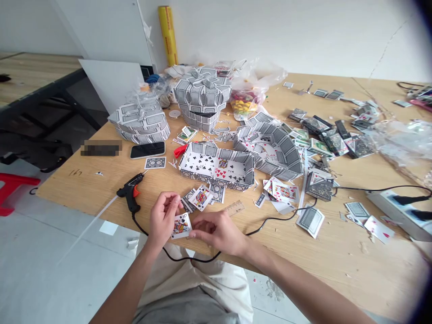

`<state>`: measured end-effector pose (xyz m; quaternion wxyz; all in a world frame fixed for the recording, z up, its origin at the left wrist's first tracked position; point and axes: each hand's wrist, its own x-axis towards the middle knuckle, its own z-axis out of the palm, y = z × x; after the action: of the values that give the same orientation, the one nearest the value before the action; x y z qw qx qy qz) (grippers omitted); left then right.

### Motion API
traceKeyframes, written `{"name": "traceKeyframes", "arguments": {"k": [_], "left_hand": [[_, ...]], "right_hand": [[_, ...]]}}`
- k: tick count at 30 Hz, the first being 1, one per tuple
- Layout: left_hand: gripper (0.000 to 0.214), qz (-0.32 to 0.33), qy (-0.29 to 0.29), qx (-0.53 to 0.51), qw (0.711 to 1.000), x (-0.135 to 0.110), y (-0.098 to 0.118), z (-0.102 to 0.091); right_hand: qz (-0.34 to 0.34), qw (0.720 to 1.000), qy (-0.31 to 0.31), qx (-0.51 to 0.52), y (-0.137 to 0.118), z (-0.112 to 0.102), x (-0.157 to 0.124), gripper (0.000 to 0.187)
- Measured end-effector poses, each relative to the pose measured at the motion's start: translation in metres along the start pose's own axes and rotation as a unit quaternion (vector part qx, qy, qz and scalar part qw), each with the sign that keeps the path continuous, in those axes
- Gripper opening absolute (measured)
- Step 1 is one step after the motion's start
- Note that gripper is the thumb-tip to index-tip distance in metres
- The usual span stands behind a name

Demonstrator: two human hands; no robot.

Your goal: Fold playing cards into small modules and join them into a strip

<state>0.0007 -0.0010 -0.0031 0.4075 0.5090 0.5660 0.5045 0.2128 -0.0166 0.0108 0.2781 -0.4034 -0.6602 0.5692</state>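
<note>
**Q:** Head view only. Where is the card?

**A:** We read a face playing card (181,226) held between both hands, just off the edge of the wooden counter (337,265), above the lap.

**Q:** State of each grip?

**A:** Our left hand (164,219) has its grip pressed together, thumb and fingers pinching the card's upper left corner. Our right hand (218,232) reaches in from the right, with its fingertips (200,232) pressed on the card's right edge, pinching it there as far as we can see.

**Q:** What lies nearest?

**A:** Just beyond the hands we note loose playing cards (201,198) and a small wooden ruler (234,208). To the left lies a black hot glue gun (130,193), its black cord (189,257) looping below the hands.

**Q:** Farther along the counter?

**A:** Straight ahead sits an open rectangular box built from cards (216,166), with a curved card wall (270,150) to its right and a tiered card structure (202,96) behind it. We log a smartphone (147,150) at left and a white power strip (394,211) at the right edge.
</note>
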Motion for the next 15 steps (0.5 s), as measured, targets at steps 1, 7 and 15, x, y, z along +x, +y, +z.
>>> {"name": "traceKeyframes", "arguments": {"k": [1, 7, 15], "left_hand": [[0.031, 0.001, 0.0, 0.001, 1.0, -0.001, 0.001, 0.0], [0.031, 0.002, -0.029, 0.015, 0.999, -0.003, 0.004, -0.001], [0.037, 0.008, -0.222, 0.081, 0.972, -0.008, 0.01, -0.006]], "right_hand": [[0.004, 1.0, -0.013, 0.006, 0.0, 0.002, -0.001, 0.038], [0.035, 0.995, -0.024, 0.094, 0.007, 0.008, 0.0, 0.038], [-0.003, 0.982, 0.119, 0.144, 0.007, -0.002, 0.005, 0.036]]}}
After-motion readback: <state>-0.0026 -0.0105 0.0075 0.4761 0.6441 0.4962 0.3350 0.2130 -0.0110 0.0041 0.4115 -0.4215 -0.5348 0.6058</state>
